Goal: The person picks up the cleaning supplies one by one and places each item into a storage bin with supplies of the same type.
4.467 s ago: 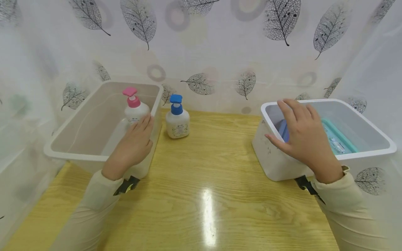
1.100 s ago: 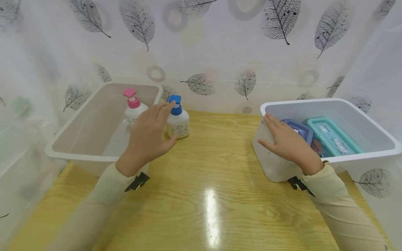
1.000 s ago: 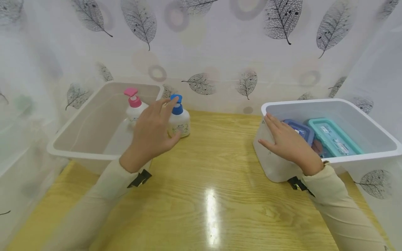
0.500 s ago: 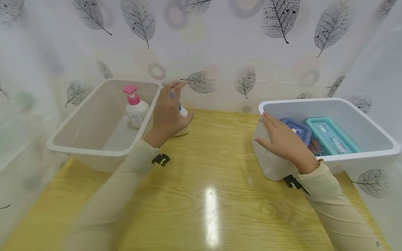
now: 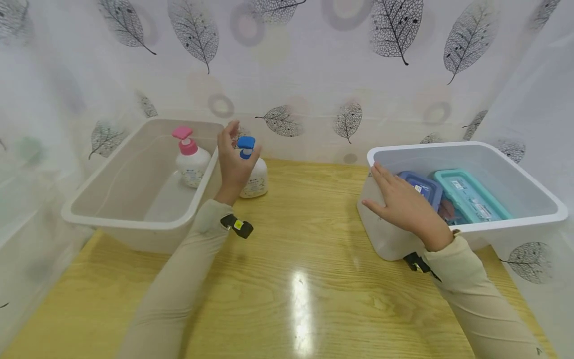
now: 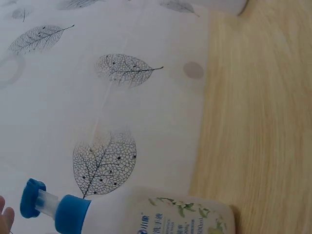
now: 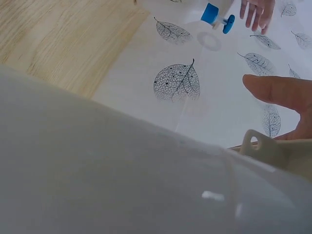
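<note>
My left hand (image 5: 234,164) is raised between the left bin and a white pump bottle with a blue pump (image 5: 256,180), its thumb and fingers spread apart. From the head, the hand covers the bottle's left side; whether they touch I cannot tell. In the left wrist view the pump bottle (image 6: 161,214) lies along the lower edge, with fingertips (image 6: 6,217) just past its blue head. My right hand (image 5: 402,202) rests on the left rim of the white right bin (image 5: 381,229), fingers straight and thumb apart outside the wall. That thumb (image 7: 278,91) shows in the right wrist view.
A beige bin (image 5: 130,227) on the left holds a pump bottle with a pink pump (image 5: 193,167). Inside the right bin lie a blue-lidded box (image 5: 423,188) and a teal-lidded box (image 5: 471,194). A leaf-patterned curtain (image 5: 296,75) hangs behind the wooden table (image 5: 278,279).
My left hand has moved from the left bin's right rim, rightward and up to the blue-pump bottle. The right hand has come down onto the right bin's rim. The bottles stay put.
</note>
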### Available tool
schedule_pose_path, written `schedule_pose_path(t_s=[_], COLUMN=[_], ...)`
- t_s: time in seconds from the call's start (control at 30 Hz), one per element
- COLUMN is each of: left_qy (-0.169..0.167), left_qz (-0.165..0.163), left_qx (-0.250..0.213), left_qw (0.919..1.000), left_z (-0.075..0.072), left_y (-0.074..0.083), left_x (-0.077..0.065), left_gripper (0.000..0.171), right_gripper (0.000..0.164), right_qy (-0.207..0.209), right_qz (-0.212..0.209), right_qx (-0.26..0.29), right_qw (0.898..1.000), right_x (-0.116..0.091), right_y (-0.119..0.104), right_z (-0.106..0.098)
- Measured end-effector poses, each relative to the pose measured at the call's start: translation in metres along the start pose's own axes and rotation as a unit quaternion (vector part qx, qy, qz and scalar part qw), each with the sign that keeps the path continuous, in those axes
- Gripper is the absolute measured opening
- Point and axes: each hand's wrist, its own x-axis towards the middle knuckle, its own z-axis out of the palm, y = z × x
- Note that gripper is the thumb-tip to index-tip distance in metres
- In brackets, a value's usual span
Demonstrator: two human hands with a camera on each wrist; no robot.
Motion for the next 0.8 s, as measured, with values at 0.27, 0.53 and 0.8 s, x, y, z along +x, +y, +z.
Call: schedule_pose_path(t_s=[0.27,0.53,0.8], left_qy=[0.017,0.006,-0.017], left_qz=[-0.103,-0.146,-0.173], left_qx=[-0.097,-0.138,-0.115], left_qw=[0.9897,0.9796,0.978], left_z=[0.004,0.004,0.006], left_y=[-0.021,-0.026,-0.043], left_x=[0.002,0.0,-0.002], left_gripper=[0.061,0.061,0.06], right_gripper=[0.08,0.08,0.08], right_qy=[-0.005,0.0,0.002], right_qz=[0.005,0.003,0.003], right_qx=[0.002,0.001,-0.004], right_qw=[1.0,1.0,1.0], right_x=[0.0,0.001,0.001], right_y=[-0.001,-0.001,-0.001], right_z=[-0.001,0.001,0.001])
